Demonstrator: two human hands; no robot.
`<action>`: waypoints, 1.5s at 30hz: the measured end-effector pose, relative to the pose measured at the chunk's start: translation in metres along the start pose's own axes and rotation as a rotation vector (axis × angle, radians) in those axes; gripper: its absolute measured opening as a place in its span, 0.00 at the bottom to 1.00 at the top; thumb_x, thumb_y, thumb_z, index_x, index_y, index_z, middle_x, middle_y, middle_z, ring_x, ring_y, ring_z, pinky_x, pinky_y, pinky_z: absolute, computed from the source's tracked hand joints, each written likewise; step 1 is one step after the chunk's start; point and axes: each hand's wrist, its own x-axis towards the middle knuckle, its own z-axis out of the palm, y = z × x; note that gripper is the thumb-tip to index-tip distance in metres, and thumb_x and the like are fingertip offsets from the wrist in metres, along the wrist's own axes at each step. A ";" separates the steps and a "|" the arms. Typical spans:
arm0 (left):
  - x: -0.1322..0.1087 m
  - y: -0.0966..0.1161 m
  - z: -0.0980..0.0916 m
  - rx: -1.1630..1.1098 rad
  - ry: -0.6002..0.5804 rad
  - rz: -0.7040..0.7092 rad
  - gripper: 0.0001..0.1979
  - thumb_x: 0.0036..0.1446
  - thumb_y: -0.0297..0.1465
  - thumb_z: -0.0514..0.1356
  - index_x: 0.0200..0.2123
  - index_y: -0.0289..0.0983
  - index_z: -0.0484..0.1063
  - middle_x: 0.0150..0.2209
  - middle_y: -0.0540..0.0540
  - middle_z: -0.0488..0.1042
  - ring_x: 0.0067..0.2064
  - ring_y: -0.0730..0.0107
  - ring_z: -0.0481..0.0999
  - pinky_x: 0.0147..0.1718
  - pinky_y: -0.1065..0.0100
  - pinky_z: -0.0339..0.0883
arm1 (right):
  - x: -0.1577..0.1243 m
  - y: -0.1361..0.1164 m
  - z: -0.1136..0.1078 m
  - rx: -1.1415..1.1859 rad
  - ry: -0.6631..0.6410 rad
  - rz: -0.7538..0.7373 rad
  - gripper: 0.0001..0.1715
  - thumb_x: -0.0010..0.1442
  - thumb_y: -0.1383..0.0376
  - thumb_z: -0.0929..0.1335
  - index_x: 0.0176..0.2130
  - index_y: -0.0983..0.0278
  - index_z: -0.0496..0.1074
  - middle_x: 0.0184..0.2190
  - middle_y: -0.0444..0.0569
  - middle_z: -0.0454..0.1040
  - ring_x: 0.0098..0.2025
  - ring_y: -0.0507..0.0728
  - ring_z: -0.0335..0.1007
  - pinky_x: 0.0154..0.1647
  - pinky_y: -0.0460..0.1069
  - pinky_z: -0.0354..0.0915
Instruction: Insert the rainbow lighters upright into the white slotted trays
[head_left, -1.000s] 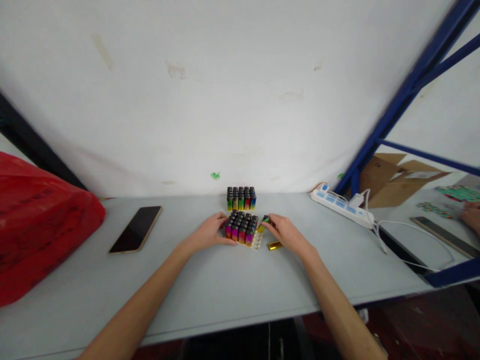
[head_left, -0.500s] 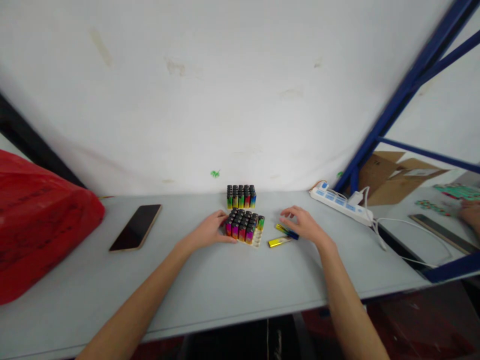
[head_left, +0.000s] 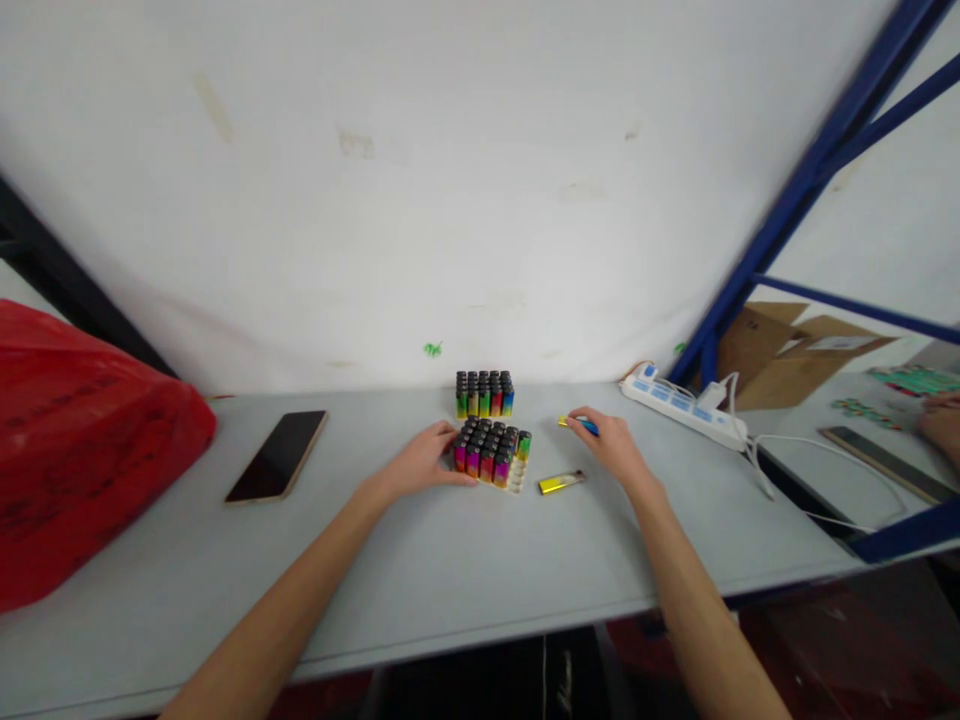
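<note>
My left hand [head_left: 429, 462] is curled round the left side of a pale tray [head_left: 517, 476], its thumb along the near edge. Upright lighters [head_left: 484, 455] with black tops and bright bodies crowd this tray; bare slots show at its right side. Raised off the table, my right hand [head_left: 604, 440] pinches a yellow and blue lighter [head_left: 562, 421], its fingers covering the middle. Below that hand a single yellow lighter [head_left: 555, 484] lies flat on the table. Behind the tray stands a second block of upright lighters [head_left: 484, 400], near the wall.
To the left are a dark phone [head_left: 277, 457] and a large red bag [head_left: 90, 460]. A white power strip [head_left: 682, 408] with cables lies at the right, beside a blue metal frame [head_left: 780, 230]. Beyond it are a cardboard box [head_left: 780, 365] and another person's hand [head_left: 941, 425].
My right hand has picked up the yellow and blue lighter from the table and lifted it. My left hand has stayed at the tray. The yellow lighter still lies there.
</note>
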 end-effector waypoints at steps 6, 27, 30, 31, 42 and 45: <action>-0.001 0.001 0.000 -0.027 0.008 -0.010 0.37 0.44 0.60 0.72 0.48 0.37 0.80 0.46 0.40 0.77 0.48 0.48 0.77 0.50 0.56 0.72 | 0.002 -0.020 0.014 0.161 0.103 0.097 0.33 0.59 0.36 0.69 0.33 0.63 0.78 0.21 0.44 0.70 0.25 0.55 0.62 0.29 0.50 0.57; -0.001 0.000 0.002 -0.040 0.009 -0.014 0.37 0.45 0.56 0.74 0.51 0.37 0.79 0.49 0.39 0.77 0.50 0.46 0.77 0.54 0.54 0.71 | -0.010 -0.050 0.049 0.405 0.060 0.225 0.35 0.64 0.37 0.64 0.21 0.58 0.56 0.18 0.40 0.55 0.22 0.51 0.50 0.22 0.48 0.50; -0.001 -0.001 0.002 -0.035 0.001 -0.015 0.37 0.45 0.56 0.74 0.51 0.37 0.79 0.49 0.39 0.77 0.51 0.46 0.77 0.55 0.54 0.71 | -0.010 -0.051 0.049 0.353 0.090 0.212 0.33 0.64 0.40 0.63 0.20 0.58 0.55 0.17 0.41 0.56 0.22 0.52 0.51 0.23 0.49 0.50; -0.001 -0.001 0.002 -0.034 0.001 -0.014 0.37 0.45 0.56 0.74 0.51 0.37 0.79 0.49 0.39 0.77 0.51 0.46 0.77 0.55 0.54 0.71 | -0.011 -0.052 0.049 0.338 0.094 0.201 0.32 0.64 0.40 0.63 0.20 0.58 0.55 0.17 0.41 0.56 0.22 0.52 0.51 0.24 0.49 0.50; 0.000 0.001 0.001 -0.045 0.018 0.002 0.37 0.46 0.56 0.74 0.52 0.37 0.79 0.48 0.40 0.78 0.50 0.47 0.77 0.54 0.55 0.72 | -0.014 -0.065 0.033 0.358 -0.090 -0.030 0.27 0.75 0.44 0.57 0.36 0.59 0.66 0.28 0.44 0.70 0.27 0.54 0.66 0.30 0.49 0.64; 0.000 0.000 0.002 -0.034 0.014 -0.002 0.37 0.45 0.56 0.74 0.52 0.37 0.79 0.48 0.39 0.77 0.50 0.46 0.77 0.54 0.54 0.72 | -0.013 -0.065 0.025 0.169 -0.049 -0.186 0.27 0.75 0.46 0.59 0.32 0.60 0.65 0.31 0.47 0.69 0.33 0.56 0.67 0.35 0.50 0.63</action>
